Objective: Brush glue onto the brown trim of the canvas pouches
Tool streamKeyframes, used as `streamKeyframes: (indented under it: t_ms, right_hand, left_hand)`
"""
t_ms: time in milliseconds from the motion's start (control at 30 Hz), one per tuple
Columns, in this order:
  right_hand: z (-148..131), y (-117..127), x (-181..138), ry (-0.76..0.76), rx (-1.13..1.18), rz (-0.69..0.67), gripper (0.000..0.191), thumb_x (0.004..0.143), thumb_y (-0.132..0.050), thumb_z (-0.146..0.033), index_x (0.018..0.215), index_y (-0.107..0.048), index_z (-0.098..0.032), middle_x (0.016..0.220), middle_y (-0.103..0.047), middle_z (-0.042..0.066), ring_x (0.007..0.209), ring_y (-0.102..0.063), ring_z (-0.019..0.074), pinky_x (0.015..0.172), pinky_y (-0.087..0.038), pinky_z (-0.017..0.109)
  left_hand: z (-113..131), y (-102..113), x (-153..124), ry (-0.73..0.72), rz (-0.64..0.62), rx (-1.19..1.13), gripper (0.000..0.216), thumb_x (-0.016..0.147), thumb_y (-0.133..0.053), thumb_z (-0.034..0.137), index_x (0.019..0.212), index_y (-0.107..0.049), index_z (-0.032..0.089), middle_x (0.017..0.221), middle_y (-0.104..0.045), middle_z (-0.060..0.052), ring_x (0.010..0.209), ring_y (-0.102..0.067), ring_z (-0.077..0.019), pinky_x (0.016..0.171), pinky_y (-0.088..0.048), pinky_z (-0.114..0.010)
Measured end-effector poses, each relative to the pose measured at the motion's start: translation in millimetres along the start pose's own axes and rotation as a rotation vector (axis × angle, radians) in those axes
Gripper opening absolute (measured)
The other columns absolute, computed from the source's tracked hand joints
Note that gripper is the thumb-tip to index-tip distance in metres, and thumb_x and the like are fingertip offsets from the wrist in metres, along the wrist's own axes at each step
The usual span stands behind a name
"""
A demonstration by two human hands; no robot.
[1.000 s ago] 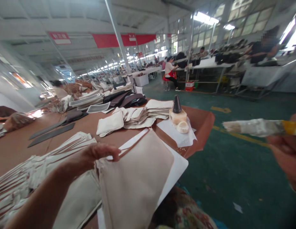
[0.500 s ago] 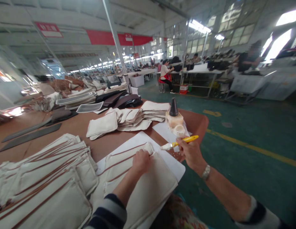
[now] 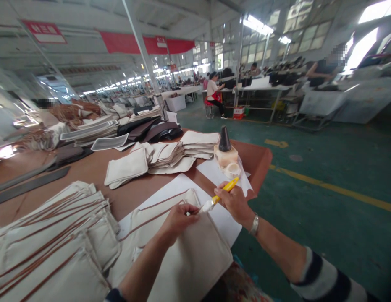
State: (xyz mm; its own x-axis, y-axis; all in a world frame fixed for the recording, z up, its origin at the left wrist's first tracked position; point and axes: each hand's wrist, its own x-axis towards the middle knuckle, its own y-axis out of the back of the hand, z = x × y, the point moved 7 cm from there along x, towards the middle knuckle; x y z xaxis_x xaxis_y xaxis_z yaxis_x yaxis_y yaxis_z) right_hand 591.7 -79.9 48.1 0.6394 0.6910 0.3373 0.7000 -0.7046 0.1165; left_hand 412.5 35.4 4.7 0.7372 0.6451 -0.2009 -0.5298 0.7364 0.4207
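Observation:
A cream fabric panel with brown piping (image 3: pixel 189 256) lies on a white sheet (image 3: pixel 170 193) at the near table edge. My left hand (image 3: pixel 179 218) presses down on the panel's upper part, fingers curled on the cloth. My right hand (image 3: pixel 234 201) grips a yellow-handled brush (image 3: pixel 219 197), whose white bristle tip touches the panel's top edge just beside my left fingers. A glue bottle with a black cone cap (image 3: pixel 225 153) stands on paper behind the brush.
A stack of piped cream panels (image 3: pixel 50 239) fills the near left. More cream pieces (image 3: pixel 157 159) and dark strips (image 3: pixel 28 184) lie farther on the brown table (image 3: pixel 94 172). Green floor (image 3: pixel 324 201) is to the right; other people work at distant tables.
The panel was held up in my left hand, then laid flat on the sheet. My right hand brought the brush in from the far right down to the panel's top edge.

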Motion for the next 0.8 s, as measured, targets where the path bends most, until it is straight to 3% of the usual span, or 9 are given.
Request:
streamKeyframes:
  t_ms: [133,200,333,500,700,800]
  right_hand:
    - [-14.9,13.0,0.5,0.065,-0.038,0.057,0.032,0.086,-0.061,-0.046,0.078,-0.063,-0.015,0.067,-0.06,0.003,0.063,-0.055,0.0177,0.056,-0.041,0.025]
    - [-26.7,19.6,-4.9,0.087,-0.042,0.067,0.032,0.089,-0.06,-0.045,0.078,-0.062,-0.016,0.063,-0.057,0.002,0.059,-0.053,0.016,0.053,-0.039,0.024]
    - [-44.2,13.9,-21.2,0.142,-0.053,-0.022,0.031,0.092,-0.059,-0.042,0.076,-0.062,-0.016,0.054,-0.049,-0.002,0.048,-0.044,0.0127,0.047,-0.034,0.023]
    - [-61.5,13.4,-38.7,0.239,-0.1,-0.01,0.026,0.097,-0.057,-0.036,0.08,-0.06,-0.017,0.059,-0.054,0.0,0.052,-0.049,0.0139,0.049,-0.035,0.023]
    - [-89.5,1.6,-70.3,0.572,-0.228,-0.148,0.017,0.099,-0.053,-0.025,0.084,-0.059,-0.018,0.07,-0.059,0.001,0.062,-0.055,0.014,0.059,-0.04,0.025]
    - [-97.9,9.2,-80.1,0.701,-0.275,-0.138,0.009,0.097,-0.055,-0.02,0.089,-0.06,-0.018,0.076,-0.062,0.002,0.067,-0.057,0.0149,0.065,-0.041,0.027]
  left_hand:
    - [1.4,-1.8,-15.8,0.02,-0.011,-0.087,0.034,0.067,-0.073,0.037,0.092,-0.077,0.014,0.077,-0.068,-0.001,0.068,-0.054,-0.0138,0.068,-0.038,-0.025]
    - [3.4,-2.1,-22.0,0.02,-0.01,-0.112,0.034,0.067,-0.075,0.037,0.091,-0.077,0.013,0.077,-0.069,-0.001,0.069,-0.055,-0.0142,0.069,-0.038,-0.026]
    - [7.6,-3.6,-31.1,0.009,-0.023,-0.169,0.034,0.065,-0.078,0.036,0.09,-0.077,0.012,0.076,-0.069,-0.002,0.068,-0.055,-0.0142,0.068,-0.037,-0.026]
    - [10.8,-1.5,-43.2,0.009,-0.009,-0.146,0.034,0.064,-0.079,0.036,0.089,-0.077,0.012,0.078,-0.071,-0.003,0.071,-0.057,-0.0151,0.071,-0.039,-0.027]
    - [16.7,-5.4,-56.3,-0.021,-0.053,-0.171,0.032,0.07,-0.078,0.038,0.087,-0.077,0.012,0.076,-0.07,-0.003,0.067,-0.056,-0.0138,0.065,-0.038,-0.025]
    - [17.6,-4.6,-64.8,-0.052,-0.031,-0.117,0.027,0.073,-0.077,0.036,0.087,-0.077,0.013,0.08,-0.072,-0.003,0.07,-0.059,-0.0144,0.065,-0.041,-0.024]
